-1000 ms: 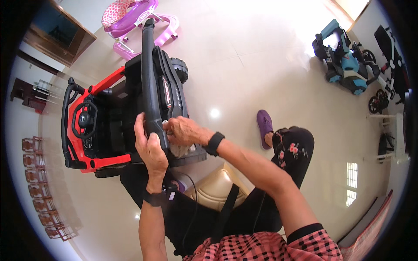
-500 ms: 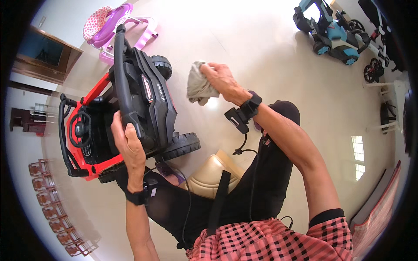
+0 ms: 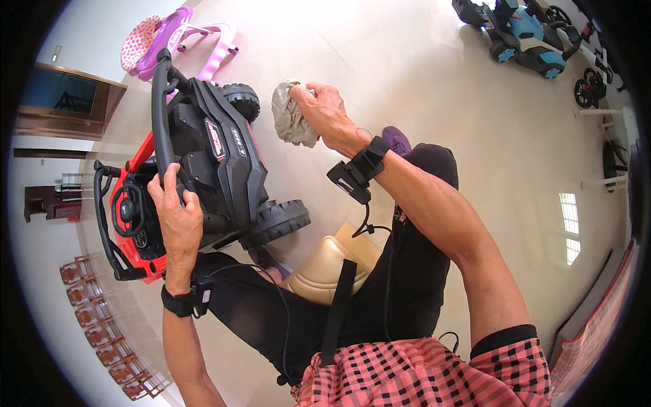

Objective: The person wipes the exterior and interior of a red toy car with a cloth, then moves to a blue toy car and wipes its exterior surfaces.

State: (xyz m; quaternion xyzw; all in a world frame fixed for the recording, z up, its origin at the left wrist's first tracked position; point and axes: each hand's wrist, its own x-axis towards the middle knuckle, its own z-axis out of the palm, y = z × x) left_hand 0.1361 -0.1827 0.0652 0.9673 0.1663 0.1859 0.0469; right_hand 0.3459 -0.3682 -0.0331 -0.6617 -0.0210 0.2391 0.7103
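A red and black ride-on toy car (image 3: 227, 159) is tipped toward me on my left, its chunky black wheels facing right. The fingers of my left hand (image 3: 178, 217) are wrapped round the lower part of its thick black roll bar (image 3: 161, 115). My right hand (image 3: 330, 119) grips a crumpled grey cloth (image 3: 290, 119), held up just right of the car and not touching it. The car's steering wheel (image 3: 127, 209) and red front frame show past my left hand.
Between my legs is a padded gold stool (image 3: 322, 271). A pink and purple baby walker (image 3: 159, 47) stands behind the car. Blue and black ride-on toys (image 3: 522, 47) are at the far right, and several wooden chairs (image 3: 91, 319) line the left wall. Cables hang from my wristbands.
The roll bar and my left hand on it have shifted left. My right hand has carried the cloth left and slightly farther away. The view has also shifted a little.
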